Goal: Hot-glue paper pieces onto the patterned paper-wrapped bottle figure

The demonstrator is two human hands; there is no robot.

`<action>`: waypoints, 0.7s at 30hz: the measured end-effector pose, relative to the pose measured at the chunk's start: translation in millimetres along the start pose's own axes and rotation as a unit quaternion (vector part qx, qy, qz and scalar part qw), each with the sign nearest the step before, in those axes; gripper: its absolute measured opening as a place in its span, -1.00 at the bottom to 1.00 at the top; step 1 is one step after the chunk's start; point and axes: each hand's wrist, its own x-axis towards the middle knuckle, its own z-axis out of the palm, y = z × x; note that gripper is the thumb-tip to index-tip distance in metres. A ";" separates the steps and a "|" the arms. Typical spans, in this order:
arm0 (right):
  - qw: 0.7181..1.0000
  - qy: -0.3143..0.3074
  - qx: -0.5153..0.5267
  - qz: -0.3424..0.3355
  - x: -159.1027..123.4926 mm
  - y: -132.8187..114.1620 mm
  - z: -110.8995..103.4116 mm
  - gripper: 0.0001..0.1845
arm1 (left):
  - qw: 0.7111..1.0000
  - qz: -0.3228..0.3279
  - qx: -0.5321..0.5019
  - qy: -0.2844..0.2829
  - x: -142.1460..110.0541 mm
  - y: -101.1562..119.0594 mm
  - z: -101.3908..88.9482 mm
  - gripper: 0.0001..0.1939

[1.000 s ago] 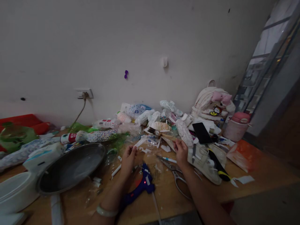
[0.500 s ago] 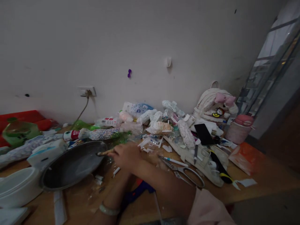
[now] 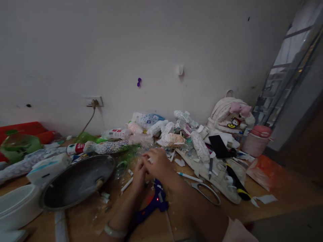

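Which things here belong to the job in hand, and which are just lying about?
Likely in the job:
left hand and right hand, held together
small white piece between them, too small to identify
blue glue gun, red light lit, close by

Apparently just lying about:
black phone
white backpack
pink flask
green bottle

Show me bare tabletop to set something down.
Bare: front-left tabletop, between frying pan handle and left forearm, white scraps behind; far-right tabletop, right of the orange plastic bag and white paper scrap. Crowded: along the wall from green bottle to backpack, and around the left hand, right hand and glue gun.
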 end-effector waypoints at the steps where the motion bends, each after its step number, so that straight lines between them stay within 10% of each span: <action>1: 0.998 0.049 0.030 0.031 -4.6 14.1 -8.8 -0.87 | 1.000 -0.003 -0.025 -0.015 -2.7 2.3 -1.3 -0.60; 5: 0.948 0.153 0.207 0.187 -25.9 59.9 -19.4 -0.79 | 0.993 -0.022 -0.104 -0.043 -9.4 9.9 -4.3 -0.60; 9: 0.884 0.122 0.344 0.292 -38.5 71.3 -8.9 -0.65 | 0.989 -0.035 -0.134 -0.046 -10.3 13.1 -3.2 -0.60; 21: 0.851 0.098 0.401 0.324 -41.6 70.0 10.3 -0.70 | 0.989 -0.007 -0.116 -0.088 -13.3 11.7 -1.0 -0.64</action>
